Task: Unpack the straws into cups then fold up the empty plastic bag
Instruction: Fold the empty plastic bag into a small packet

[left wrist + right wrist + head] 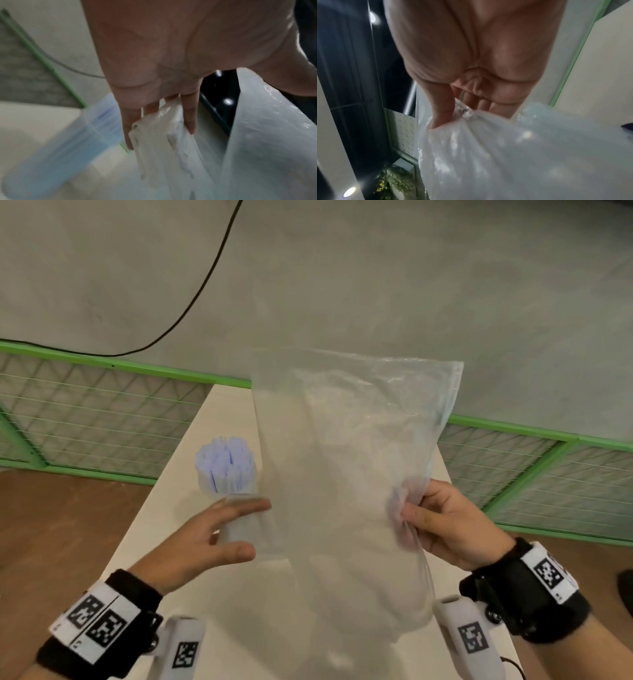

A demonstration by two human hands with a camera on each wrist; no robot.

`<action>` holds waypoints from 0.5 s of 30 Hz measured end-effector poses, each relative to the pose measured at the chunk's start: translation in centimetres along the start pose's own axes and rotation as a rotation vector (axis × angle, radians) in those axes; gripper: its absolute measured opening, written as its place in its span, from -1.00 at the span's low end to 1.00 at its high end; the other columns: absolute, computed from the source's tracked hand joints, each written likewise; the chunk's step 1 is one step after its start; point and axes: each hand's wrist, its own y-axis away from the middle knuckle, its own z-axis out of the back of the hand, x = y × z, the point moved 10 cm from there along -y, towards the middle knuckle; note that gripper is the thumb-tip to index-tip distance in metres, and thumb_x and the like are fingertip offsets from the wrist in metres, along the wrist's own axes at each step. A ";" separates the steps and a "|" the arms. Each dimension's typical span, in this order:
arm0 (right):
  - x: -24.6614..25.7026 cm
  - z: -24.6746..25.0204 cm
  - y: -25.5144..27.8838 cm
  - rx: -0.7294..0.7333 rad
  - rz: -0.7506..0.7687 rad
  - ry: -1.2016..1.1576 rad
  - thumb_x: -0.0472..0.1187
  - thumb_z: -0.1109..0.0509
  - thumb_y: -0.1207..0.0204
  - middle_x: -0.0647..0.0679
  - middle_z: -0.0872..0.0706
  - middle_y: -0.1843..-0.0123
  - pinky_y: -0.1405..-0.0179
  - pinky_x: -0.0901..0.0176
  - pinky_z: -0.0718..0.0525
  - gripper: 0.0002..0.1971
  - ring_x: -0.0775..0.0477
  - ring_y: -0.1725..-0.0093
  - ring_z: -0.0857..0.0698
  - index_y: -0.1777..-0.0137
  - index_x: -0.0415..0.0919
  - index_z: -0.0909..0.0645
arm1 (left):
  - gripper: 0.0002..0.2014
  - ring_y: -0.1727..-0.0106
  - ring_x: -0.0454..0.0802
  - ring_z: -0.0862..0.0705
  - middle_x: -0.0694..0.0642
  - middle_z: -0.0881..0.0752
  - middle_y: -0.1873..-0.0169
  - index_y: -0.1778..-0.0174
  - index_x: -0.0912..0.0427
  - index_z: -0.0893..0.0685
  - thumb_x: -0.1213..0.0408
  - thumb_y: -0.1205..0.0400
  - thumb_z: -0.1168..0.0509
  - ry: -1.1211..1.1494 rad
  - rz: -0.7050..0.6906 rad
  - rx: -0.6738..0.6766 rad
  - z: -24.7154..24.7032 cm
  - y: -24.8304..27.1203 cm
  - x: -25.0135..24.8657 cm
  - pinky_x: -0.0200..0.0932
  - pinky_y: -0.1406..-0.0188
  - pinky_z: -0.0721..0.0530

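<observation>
- Right hand [448, 522] pinches the plastic bag [349, 474] at its right edge, thumb and fingers closed on a gathered bunch of film. The right wrist view confirms it: film is crumpled between thumb and fingers [443, 113].
- The bag hangs in the air between the two hands, above the table [191, 542]. It looks empty; I see no straws inside it. Holding it up likely lets it hang flat so an edge can be found for folding.
- Left hand [205, 539] has its fingers extended and spread at the bag's left edge. In the head view they look straight and only touch the film.
- In the left wrist view, film sits bunched among the left fingers [190, 119]. They look straight, not curled, so I read this hand as open and touching rather than holding.
- Straws [226, 465], pale blue, stand upright in a clear cup [236, 529] just beyond the left hand and left of the bag. Part of the cup is behind the left fingers.
- Judgement: unpacking looks done and the fold is not yet started.
- Next likely needs a left-side pinch matching the right, so the film can be pulled taut.
- Risk: thin film is slippery and clingy, and the left hand is close enough to the cup to knock it.
- Only one cup is visible.
</observation>
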 end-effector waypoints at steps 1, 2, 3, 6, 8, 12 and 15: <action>0.0 -0.1 -0.2 0.004 -0.003 -0.009 -0.08 -0.63 -0.38 -0.09 -0.75 0.24 0.32 0.27 -0.65 -0.81 0.03 0.35 -0.69 0.11 -0.14 -0.76 | -0.11 -0.47 -0.27 -0.51 -0.31 -0.60 -0.36 -0.31 -0.27 -0.67 -0.52 -0.04 -0.51 0.063 -0.011 -0.021 -0.2 -0.4 -0.3 -0.01 -0.50 -0.48; 0.0 -0.3 -0.3 0.003 -0.010 -0.015 -0.07 -0.64 -0.38 -0.10 -0.75 0.23 0.30 0.26 -0.65 -0.80 0.02 0.33 -0.69 0.09 -0.14 -0.75 | -0.10 -0.46 -0.19 -0.54 -0.21 -0.63 -0.38 -0.31 -0.15 -0.70 -0.49 -0.05 -0.53 0.132 -0.027 -0.033 -0.5 -0.8 -0.6 -0.02 -0.49 -0.50; 0.0 -0.3 -0.5 -0.007 -0.017 -0.013 -0.06 -0.64 -0.38 -0.12 -0.76 0.22 0.28 0.26 -0.66 -0.78 0.01 0.33 -0.70 0.07 -0.14 -0.75 | -0.15 -0.42 -0.13 -0.60 -0.10 -0.68 -0.35 -0.25 -0.08 -0.75 -0.44 -0.07 -0.56 0.201 -0.049 -0.032 -0.9 -1.1 -1.2 -0.06 -0.45 -0.55; 0.5 -0.3 -0.9 -0.042 -0.024 0.061 -0.03 -0.55 -0.42 -0.18 -0.77 0.30 0.42 0.25 -0.69 -0.81 -0.01 0.42 -0.71 0.04 -0.08 -0.75 | -0.38 -0.17 -0.03 -0.78 0.06 -0.83 -0.11 -0.06 -0.07 -0.85 -0.33 -0.16 -0.60 0.329 -0.070 -0.041 -1.5 -1.9 -3.2 -0.23 -0.10 -0.74; 1.0 0.5 -1.0 -0.096 -0.023 0.133 0.03 -0.53 -0.41 -0.21 -0.76 0.36 0.49 0.23 -0.66 -0.76 -0.04 0.49 -0.70 0.02 -0.07 -0.74 | -0.58 -0.12 -0.04 -0.80 0.08 -0.85 -0.03 0.03 -0.03 -0.88 -0.20 -0.31 -0.55 0.343 -0.078 -0.121 -0.6 -2.1 -3.8 -0.25 -0.09 -0.75; 1.5 1.7 -1.1 -0.165 -0.027 0.165 0.06 -0.55 -0.38 -0.24 -0.76 0.28 0.46 0.18 -0.67 -0.66 -0.06 0.46 -0.70 -0.10 -0.08 -0.73 | -0.80 -0.13 -0.05 -0.79 0.04 -0.86 0.00 0.07 -0.02 -0.89 0.17 -0.47 -0.39 0.317 -0.063 -0.217 0.3 -2.3 -4.1 -0.13 -0.24 -0.72; 1.0 1.1 -1.0 -0.121 -0.087 0.118 -0.21 -0.40 -0.49 -0.28 -0.74 0.22 0.40 0.09 -0.73 -0.69 -0.13 0.40 -0.72 -0.23 -0.07 -0.68 | -0.72 -0.10 -0.02 -0.80 0.06 -0.85 -0.02 0.04 -0.04 -0.88 -0.06 -0.42 -0.50 0.333 -0.069 -0.263 1.1 -2.3 -4.1 -0.02 -0.17 -0.75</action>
